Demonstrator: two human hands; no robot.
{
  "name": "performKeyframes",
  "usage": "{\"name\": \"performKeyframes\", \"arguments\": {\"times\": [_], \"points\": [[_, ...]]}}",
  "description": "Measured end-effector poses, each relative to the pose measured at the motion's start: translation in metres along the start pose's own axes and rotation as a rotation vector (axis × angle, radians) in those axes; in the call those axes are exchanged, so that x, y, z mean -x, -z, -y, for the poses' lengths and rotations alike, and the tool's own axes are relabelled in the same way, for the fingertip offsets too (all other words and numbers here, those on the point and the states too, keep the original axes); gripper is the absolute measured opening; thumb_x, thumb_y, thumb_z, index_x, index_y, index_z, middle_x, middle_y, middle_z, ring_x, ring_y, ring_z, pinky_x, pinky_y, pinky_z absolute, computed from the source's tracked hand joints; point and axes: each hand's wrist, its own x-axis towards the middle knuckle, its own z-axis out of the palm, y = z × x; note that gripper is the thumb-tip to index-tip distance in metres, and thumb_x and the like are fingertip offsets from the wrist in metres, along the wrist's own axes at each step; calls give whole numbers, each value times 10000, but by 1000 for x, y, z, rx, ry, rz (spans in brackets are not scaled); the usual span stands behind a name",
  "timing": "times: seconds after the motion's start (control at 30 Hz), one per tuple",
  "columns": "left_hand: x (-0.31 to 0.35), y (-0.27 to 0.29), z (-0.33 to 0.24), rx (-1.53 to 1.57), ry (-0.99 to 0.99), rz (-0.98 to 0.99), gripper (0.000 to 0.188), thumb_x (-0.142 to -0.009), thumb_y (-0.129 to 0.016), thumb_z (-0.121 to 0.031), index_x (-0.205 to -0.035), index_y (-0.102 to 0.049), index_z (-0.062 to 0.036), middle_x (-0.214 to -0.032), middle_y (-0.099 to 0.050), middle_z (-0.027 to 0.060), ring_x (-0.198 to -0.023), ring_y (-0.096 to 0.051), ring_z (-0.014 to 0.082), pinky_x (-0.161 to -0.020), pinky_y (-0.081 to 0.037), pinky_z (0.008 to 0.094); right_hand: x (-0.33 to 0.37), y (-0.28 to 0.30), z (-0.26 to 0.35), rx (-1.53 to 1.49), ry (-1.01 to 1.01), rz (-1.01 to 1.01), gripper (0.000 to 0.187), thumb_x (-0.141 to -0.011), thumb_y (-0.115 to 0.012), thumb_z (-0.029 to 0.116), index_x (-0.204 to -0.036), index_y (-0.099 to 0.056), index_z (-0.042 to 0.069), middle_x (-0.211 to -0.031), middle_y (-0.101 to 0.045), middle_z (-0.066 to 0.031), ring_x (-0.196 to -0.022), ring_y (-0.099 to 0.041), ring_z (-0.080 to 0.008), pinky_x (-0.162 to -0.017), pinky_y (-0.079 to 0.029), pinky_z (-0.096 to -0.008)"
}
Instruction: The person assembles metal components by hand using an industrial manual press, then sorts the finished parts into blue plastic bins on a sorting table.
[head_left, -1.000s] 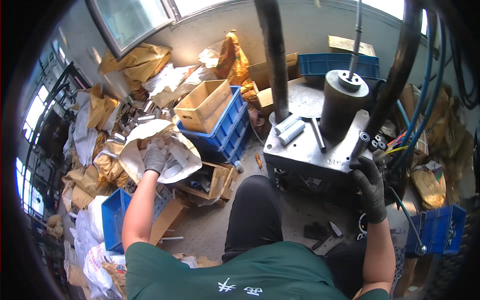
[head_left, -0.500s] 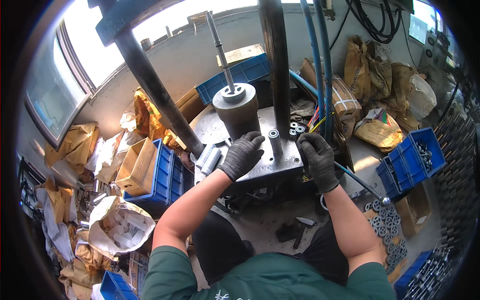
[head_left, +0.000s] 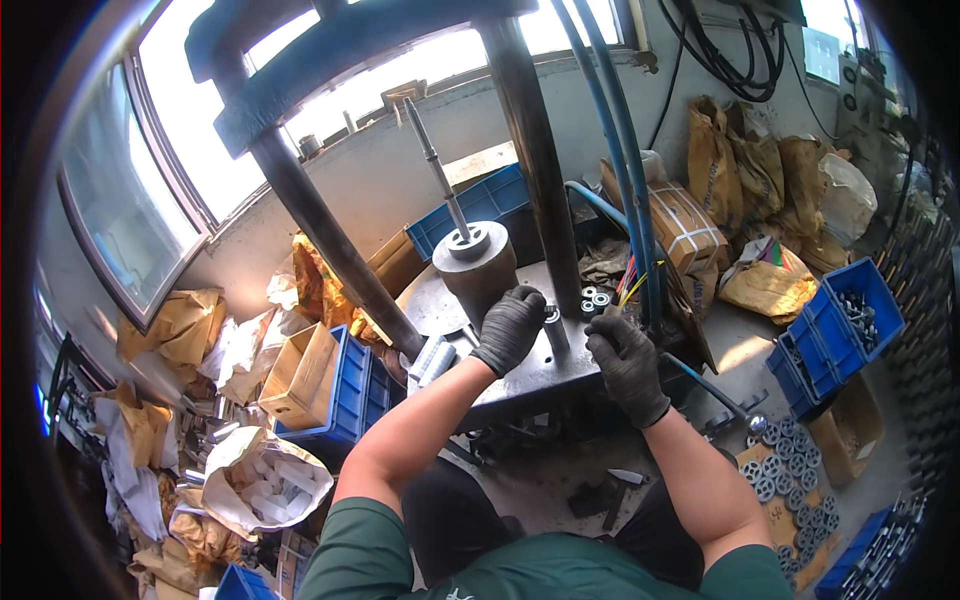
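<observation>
My left hand (head_left: 511,330), in a dark glove, is closed with its fingertips at the top of a short metal post (head_left: 557,336) on the steel press table (head_left: 490,386). A small ring sits at the post's top, partly covered by the fingers; whether they grip it is hidden. To the right of the post, my right hand (head_left: 630,365), gloved too, has its fingers curled together, and what they hold cannot be made out. Several small bearings (head_left: 590,299) lie just beyond it. Behind my left hand, a thick steel cylinder (head_left: 473,268) carries an upright stepped shaft (head_left: 437,170).
Dark press columns (head_left: 530,160) rise behind the table, with blue hoses (head_left: 622,150) alongside. A ball-ended lever (head_left: 712,392) sticks out at right. Blue crates (head_left: 845,315) and flat ring-shaped parts (head_left: 785,465) are at right. A wooden box (head_left: 300,378) and an open sack (head_left: 262,480) stand at left.
The view has shifted, so the scene sits lower. My left hand has moved right to the post's top. My right hand has drawn slightly back from the bearings.
</observation>
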Motion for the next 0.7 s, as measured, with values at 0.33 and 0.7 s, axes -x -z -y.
{"name": "performKeyframes", "arguments": {"times": [0.33,0.7], "points": [[-205,212,85,290,287,-706,105,-1004,-715,-70,-1070,-797,-75,-768,-690,23,-657,-675,123,-592,-571,264,8,-6,14,-69,93,39,155,-1004,-731,47,-1154,-733,8,-1031,-737,-103,-940,-711,-167,-860,-576,-328],[-245,226,177,1363,730,-562,129,-971,-792,-145,-887,-702,-105,-706,-654,13,-526,-617,131,-442,-501,255,10,-3,13,-40,105,77,168,-995,-742,70,-1152,-732,11,-1038,-735,-109,-948,-721,-190,-861,-573,-331]]}}
